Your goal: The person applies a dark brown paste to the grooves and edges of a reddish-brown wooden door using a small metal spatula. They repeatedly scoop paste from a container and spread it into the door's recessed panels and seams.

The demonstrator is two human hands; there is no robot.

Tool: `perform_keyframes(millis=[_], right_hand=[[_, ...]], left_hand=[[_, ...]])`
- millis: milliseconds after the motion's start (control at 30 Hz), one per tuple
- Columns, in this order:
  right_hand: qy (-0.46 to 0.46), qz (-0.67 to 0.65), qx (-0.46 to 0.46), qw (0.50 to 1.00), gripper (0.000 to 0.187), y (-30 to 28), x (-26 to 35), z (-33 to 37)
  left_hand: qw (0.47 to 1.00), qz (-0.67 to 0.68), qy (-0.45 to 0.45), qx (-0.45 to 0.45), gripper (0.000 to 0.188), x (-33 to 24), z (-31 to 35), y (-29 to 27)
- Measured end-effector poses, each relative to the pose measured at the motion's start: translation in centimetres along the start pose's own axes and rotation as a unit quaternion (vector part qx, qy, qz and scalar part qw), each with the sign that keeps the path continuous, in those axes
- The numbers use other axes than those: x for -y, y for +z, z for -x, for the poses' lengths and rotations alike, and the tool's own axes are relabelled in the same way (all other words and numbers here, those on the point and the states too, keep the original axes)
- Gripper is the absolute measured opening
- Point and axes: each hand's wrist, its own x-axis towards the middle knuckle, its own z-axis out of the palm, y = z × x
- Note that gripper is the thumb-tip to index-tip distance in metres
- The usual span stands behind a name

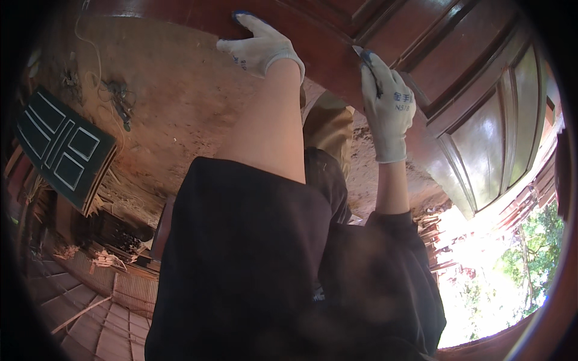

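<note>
A reddish-brown panelled wooden door (328,45) with a glossy surface stretches across the top and right of the head view. My left hand (265,48), in a white knit glove with blue fingertips, rests at the door's near edge with thumb and finger spread apart. My right hand (388,99), in a matching glove, is closed around a small slim tool (358,50) with a pale pointed tip, its dark body mostly hidden by the fingers. The tip lies at the flat border of the door; whether it touches the surface I cannot tell.
Brown dirt floor (180,78) lies below the door. A dark green panel with white outlines (66,147) tops a stack at the left. Tangled cords (117,99) lie on the ground. Wood scraps (111,259) are piled lower left. Bright daylight and trees (533,259) show at right.
</note>
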Motion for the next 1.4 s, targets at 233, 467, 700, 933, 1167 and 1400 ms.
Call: perform_keyframes(millis=[233,467,700,933,1167,1400], right_hand=[[-0.090,0.145,0.015,0.985,0.015,0.5,-1.7,1.0],[-0.072,0.097,0.028,0.992,0.016,-2.0,-0.2,-0.9],[-0.078,0.122,0.071,0.987,0.021,-2.5,0.2,-1.1],[-0.087,0.133,0.070,0.985,0.020,-2.1,0.7,-0.8],[-0.020,0.132,0.084,0.988,0.020,-3.0,2.2,-1.9],[-0.039,0.158,0.106,0.981,0.020,-3.5,2.1,-1.6]], left_hand=[[0.999,0.038,0.005,0.002,0.074,0.1,0.5,0.1],[1.000,0.025,-0.007,0.000,0.074,0.8,-0.5,0.6],[0.999,-0.030,-0.023,-0.005,0.075,-0.1,-0.2,0.4],[0.999,-0.004,-0.035,0.011,0.076,-0.1,-0.1,0.0],[1.000,-0.024,-0.005,-0.013,0.077,1.1,-0.9,1.1],[1.000,-0.020,-0.018,-0.007,0.077,0.6,-0.5,0.8]])
